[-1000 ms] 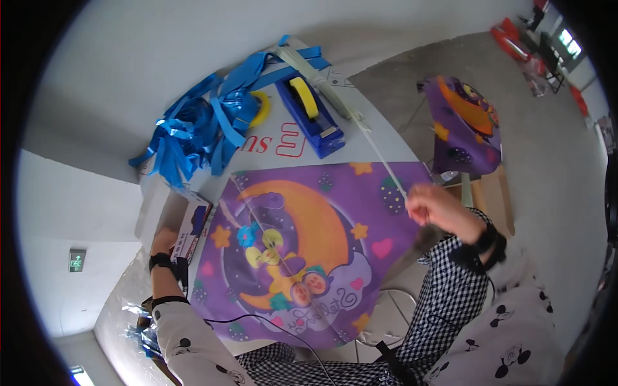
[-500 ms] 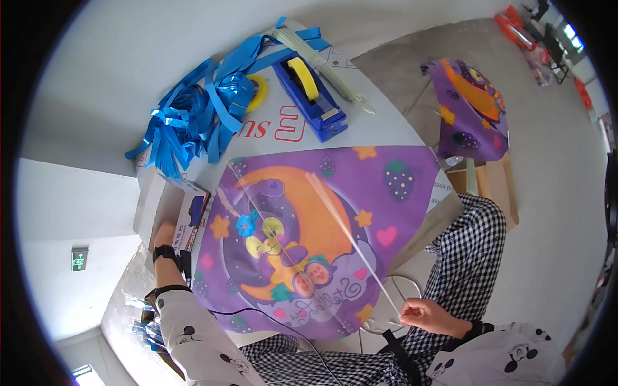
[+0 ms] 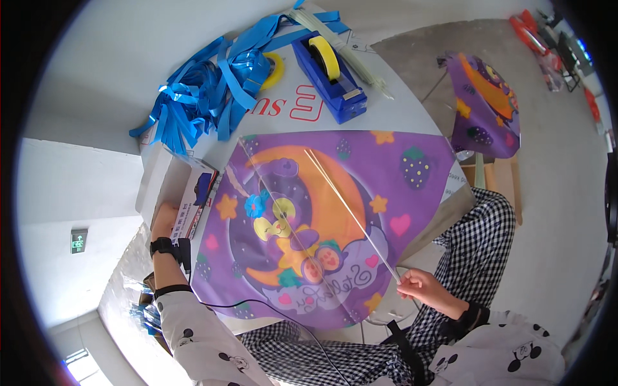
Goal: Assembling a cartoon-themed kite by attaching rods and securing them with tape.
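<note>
My right hand (image 3: pixel 423 289) pinches the near ends of thin white rods (image 3: pixel 356 223), which look like two. They slant up and left over a purple printed kite sheet (image 3: pixel 421 151), their far ends slightly apart. The sheet lies flat, with a cartoon animal, an orange moon, stars and strawberries on it. Another thin rod (image 3: pixel 282 206) runs along its middle. My left hand (image 3: pixel 167 217) is down in an open cardboard box (image 3: pixel 172 175) at the table's left edge. The box wall hides its fingers, so what it touches cannot be seen.
Behind the sheet stand a blue tape dispenser (image 3: pixel 331 87), a yellow tape roll (image 3: pixel 274 72), a heap of blue strips (image 3: pixel 199 96) and a bundle of pale rods (image 3: pixel 347 58). Another purple printed sheet (image 3: pixel 483 109) hangs at right. A black cable (image 3: pixel 261 301) crosses the near edge.
The rods and my right hand have moved slightly up, and the rods show sharper now. The whole view has shifted a little. My left hand stays at the box.
</note>
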{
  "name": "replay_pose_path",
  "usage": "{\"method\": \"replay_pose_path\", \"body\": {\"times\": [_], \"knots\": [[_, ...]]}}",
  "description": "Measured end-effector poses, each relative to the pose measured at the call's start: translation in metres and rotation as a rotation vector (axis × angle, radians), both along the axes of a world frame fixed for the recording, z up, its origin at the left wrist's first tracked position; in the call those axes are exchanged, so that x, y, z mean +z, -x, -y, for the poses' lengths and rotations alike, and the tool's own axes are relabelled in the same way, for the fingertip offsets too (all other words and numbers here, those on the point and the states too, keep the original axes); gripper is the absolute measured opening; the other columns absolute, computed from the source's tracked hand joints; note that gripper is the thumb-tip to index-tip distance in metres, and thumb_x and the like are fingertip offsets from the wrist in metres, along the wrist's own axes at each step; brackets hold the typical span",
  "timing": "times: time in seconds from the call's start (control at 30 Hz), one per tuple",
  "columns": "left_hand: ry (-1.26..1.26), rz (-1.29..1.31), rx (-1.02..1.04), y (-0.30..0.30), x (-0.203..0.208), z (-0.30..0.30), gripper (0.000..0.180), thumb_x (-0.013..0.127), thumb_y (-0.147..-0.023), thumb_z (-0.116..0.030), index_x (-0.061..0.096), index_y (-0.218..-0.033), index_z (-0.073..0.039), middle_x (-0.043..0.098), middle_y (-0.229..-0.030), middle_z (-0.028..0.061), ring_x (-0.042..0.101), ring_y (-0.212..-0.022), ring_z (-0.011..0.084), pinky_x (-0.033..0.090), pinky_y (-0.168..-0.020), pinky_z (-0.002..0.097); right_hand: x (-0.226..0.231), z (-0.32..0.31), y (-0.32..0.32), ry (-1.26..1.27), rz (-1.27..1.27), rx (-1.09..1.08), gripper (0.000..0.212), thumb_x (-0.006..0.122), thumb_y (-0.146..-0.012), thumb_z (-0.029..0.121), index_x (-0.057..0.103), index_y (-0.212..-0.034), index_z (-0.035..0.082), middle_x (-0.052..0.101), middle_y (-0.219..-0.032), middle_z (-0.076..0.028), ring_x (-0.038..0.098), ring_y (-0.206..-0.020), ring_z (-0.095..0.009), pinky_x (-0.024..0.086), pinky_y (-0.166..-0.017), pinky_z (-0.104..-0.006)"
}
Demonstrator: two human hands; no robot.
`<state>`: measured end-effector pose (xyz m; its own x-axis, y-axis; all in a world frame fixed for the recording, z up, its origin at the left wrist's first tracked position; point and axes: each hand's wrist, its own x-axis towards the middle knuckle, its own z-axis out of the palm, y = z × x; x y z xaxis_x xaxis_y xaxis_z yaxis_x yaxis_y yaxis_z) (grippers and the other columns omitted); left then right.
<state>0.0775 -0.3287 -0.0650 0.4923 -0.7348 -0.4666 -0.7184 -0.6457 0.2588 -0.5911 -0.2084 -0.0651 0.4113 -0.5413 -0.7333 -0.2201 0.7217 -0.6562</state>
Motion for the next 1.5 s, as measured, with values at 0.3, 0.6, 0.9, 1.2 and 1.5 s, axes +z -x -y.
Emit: {"method": "replay_pose_path", "body": {"times": [0.3,0.6,0.9,1.2,1.5], "knots": [[0.699,-0.007,0.235,0.046,0.086,-0.051,0.023,0.058,-0.094,-0.013,0.07,-0.105,0.003,0.067,-0.075,0.0078,0.063,-0.069,0.0093,0.049,-0.06,0.0228,-0.003,-0.001,-0.023,-0.03,0.123,0.037,0.016,0.06,-0.097,0.02,0.057,-0.094,0.004,0.064,-0.084,-0.003,0.061,-0.074,-0.01,0.046,-0.063,-0.0233],[0.967,-0.177,0.317,0.132,0.142,-0.07,0.019,0.063,-0.092,-0.009,0.07,-0.104,0.004,0.069,-0.08,0.008,0.065,-0.068,0.0112,0.052,-0.062,0.0217,-0.005,-0.003,-0.006,0.124,0.111,0.034,0.014,0.057,-0.097,0.017,0.056,-0.093,0.004,0.067,-0.083,-0.006,0.064,-0.072,-0.012,0.047,-0.061,-0.0244],[0.933,-0.388,0.507,0.116,0.126,-0.026,0.018,0.066,-0.089,-0.008,0.07,-0.099,0.006,0.071,-0.086,0.0085,0.068,-0.07,0.0152,0.054,-0.063,0.0221,-0.003,-0.02,0.002,0.127,0.11,0.004,0.012,0.06,-0.095,0.013,0.056,-0.091,0.003,0.066,-0.08,-0.006,0.062,-0.068,-0.011,0.046,-0.059,-0.0245],[0.893,-1.21,0.641,0.347,0.114,-0.14,0.02,0.064,-0.092,-0.006,0.067,-0.109,0.004,0.068,-0.089,0.0043,0.065,-0.08,0.0114,0.051,-0.068,0.0219,0.005,-0.006,-0.001,-0.013,0.119,-0.126,0.013,0.062,-0.094,0.015,0.059,-0.094,0.002,0.067,-0.081,-0.006,0.063,-0.068,-0.011,0.048,-0.061,-0.0235],[0.853,-0.392,0.268,0.422,0.02,-0.135,0.015,0.068,-0.085,-0.006,0.071,-0.096,0.003,0.069,-0.079,0.0121,0.067,-0.068,0.0159,0.051,-0.065,0.0268,0.014,-0.01,-0.009,0.199,0.054,-0.027,0.018,0.06,-0.096,0.017,0.063,-0.099,0.0,0.067,-0.077,-0.006,0.061,-0.064,-0.01,0.046,-0.056,-0.0221]]}}
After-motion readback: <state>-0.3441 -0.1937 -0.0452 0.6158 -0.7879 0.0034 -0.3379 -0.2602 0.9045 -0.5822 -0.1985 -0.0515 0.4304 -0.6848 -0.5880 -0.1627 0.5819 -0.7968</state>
